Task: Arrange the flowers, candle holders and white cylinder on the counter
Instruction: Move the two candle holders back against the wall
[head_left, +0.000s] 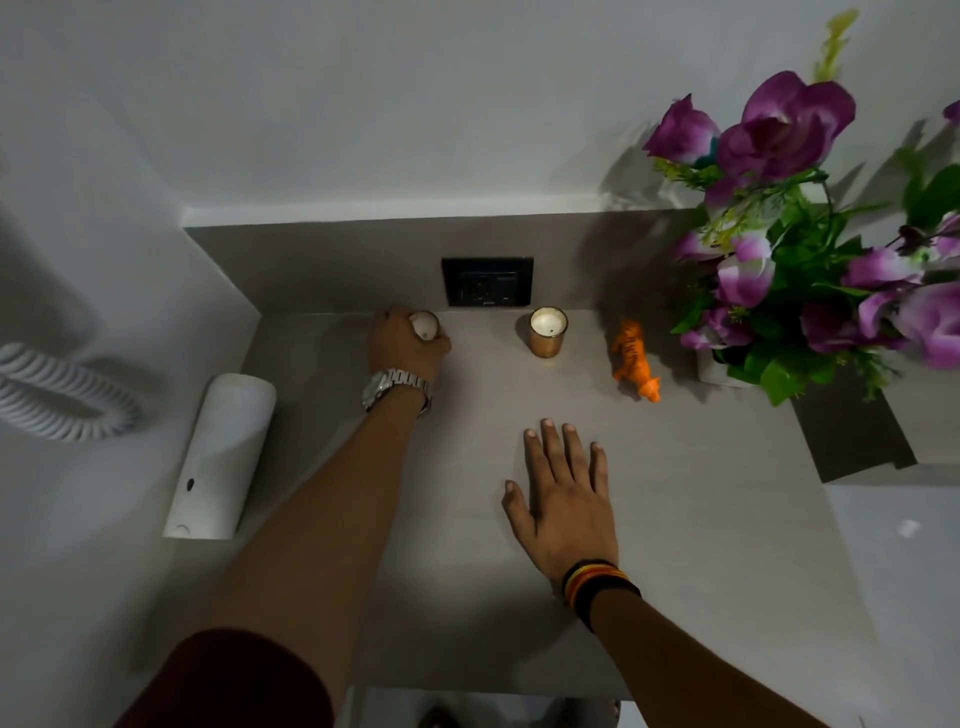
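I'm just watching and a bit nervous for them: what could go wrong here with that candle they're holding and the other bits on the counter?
Three things, I think. The left hand grips one candle holder right by the back wall, so it might knock the socket plate. Sliding it right could bump the gold candle holder or the orange toy tiger. The white cylinder stands at the counter's left edge, where the forearm could tip it off.

Candle holder (425, 325) mostly hidden under left hand (408, 340); flowers (810, 234) cut off at right edge; pot (719, 369) largely hidden by leaves.
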